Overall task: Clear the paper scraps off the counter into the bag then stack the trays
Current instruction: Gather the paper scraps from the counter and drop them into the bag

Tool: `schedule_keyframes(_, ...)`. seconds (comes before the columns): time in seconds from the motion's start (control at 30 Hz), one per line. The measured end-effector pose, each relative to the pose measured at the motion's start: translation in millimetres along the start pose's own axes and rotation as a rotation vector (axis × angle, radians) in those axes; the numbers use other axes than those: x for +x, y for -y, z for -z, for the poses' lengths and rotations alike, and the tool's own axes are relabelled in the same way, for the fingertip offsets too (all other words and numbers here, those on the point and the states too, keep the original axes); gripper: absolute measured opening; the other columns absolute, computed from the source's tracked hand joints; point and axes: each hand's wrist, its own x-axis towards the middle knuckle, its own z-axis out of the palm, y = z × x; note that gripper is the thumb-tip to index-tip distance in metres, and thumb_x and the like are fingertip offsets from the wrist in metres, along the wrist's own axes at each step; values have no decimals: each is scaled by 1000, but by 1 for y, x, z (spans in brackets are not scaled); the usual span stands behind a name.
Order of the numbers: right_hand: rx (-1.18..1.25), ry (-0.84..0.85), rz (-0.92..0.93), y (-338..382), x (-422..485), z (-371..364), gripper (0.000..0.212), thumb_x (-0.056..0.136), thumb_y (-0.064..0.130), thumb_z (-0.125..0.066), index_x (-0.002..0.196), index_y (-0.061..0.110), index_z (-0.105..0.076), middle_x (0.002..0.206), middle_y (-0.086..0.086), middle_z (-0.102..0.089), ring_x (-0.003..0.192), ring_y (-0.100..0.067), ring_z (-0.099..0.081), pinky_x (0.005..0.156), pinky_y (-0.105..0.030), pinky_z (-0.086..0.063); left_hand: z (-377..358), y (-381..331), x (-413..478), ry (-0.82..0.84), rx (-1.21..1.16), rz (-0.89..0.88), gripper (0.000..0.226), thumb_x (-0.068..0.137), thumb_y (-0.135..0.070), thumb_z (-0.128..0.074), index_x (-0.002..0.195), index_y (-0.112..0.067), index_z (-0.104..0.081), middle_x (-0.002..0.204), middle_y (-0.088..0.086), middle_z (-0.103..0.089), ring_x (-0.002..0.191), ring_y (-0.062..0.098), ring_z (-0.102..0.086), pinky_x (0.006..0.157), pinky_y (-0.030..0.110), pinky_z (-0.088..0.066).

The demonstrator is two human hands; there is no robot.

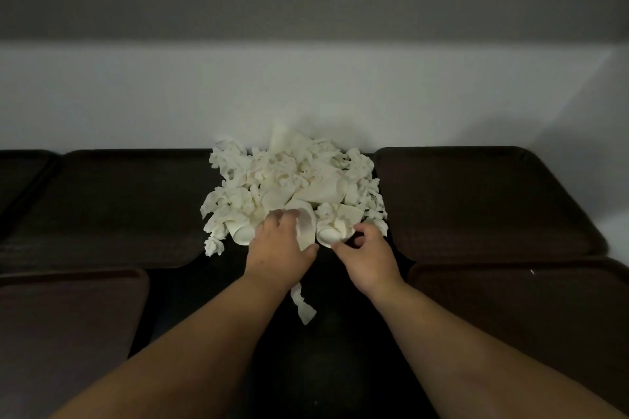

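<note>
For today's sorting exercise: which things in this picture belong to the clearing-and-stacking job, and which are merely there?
Part of the job:
paper scrap pile
loose paper strip
trays, e.g. back right tray, back left tray
left hand, right hand
counter

Merely there:
white wall

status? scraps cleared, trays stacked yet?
Done: nothing visibly. The paper scraps sit heaped on the counter against the wall. In hand: left hand and right hand are at the pile's near edge, gathering pieces. Left: bagging everything, including one stray strip; no bag in view. The trays lie spread out, unstacked.
</note>
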Motion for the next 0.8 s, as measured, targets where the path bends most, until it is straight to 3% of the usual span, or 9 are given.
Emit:
schedule_keyframes(0.2, 67, -44, -37, 8, 23, -14, 84, 78, 44, -80, 148, 24, -38, 130, 2, -59, 111, -18, -59, 89, -29, -48, -6, -5, 9, 53, 81, 123, 93, 77, -56, -72, 151, -26, -24, 150, 5, -32, 136, 30, -37, 105, 49, -39)
schedule_keyframes(0.33, 99, -61, -55, 8, 21, -18, 77, 84, 28, -75, 150, 24, -34, 116, 7, -53, 96, -14, -54, 80, -26, -44, 2, -9, 3, -17, 14, 114, 81, 80, -30, -66, 150, -26, -25, 143, 6, -38, 129, 29, -41, 99, 48, -47)
schedule_keyframes(0.43, 132, -90, -56, 7, 14, -18, 67, 87, 18, -69, 146, 24, -39, 112, 7, -57, 86, -9, -55, 66, -21, -43, 9, -8, -1, -20, -72, 85, 71, 83, -11, -57, 147, -26, -28, 127, 6, -52, 110, 26, -55, 80, 40, -54)
schedule_keyframes(0.5, 156, -114, -64, 6, 8, -16, 59, 88, 13, -66, 141, 23, -44, 107, 6, -61, 85, -9, -58, 62, -18, -42, 15, -8, -6, -9, -175, 107, 65, 87, -7, -52, 145, -28, -31, 107, 2, -59, 88, 21, -60, 60, 31, -48)
schedule_keyframes(0.53, 169, -122, -72, 6, 4, -15, 55, 88, 12, -65, 138, 23, -47, 108, 4, -62, 88, -11, -60, 64, -20, -44, 18, -7, -9, -5, -216, 112, 60, 90, -8, -51, 144, -28, -33, 103, 0, -60, 84, 19, -59, 58, 28, -45)
schedule_keyframes(0.67, 259, -152, -137, 5, -18, -9, 51, 85, 8, -64, 131, 25, -51, 103, 0, -64, 91, -22, -68, 83, -42, -60, 36, -5, -32, -46, -297, 88, 47, 94, -14, -55, 137, -26, -40, 104, -3, -61, 89, 19, -61, 74, 37, -54)
schedule_keyframes(0.8, 283, -197, -154, 6, -48, -2, 38, 86, 7, -61, 119, 25, -54, 95, -4, -68, 86, -22, -70, 78, -43, -62, 52, 1, -55, -71, -306, 10, 49, 93, -17, -57, 137, -27, -41, 104, -5, -61, 90, 19, -63, 78, 43, -58)
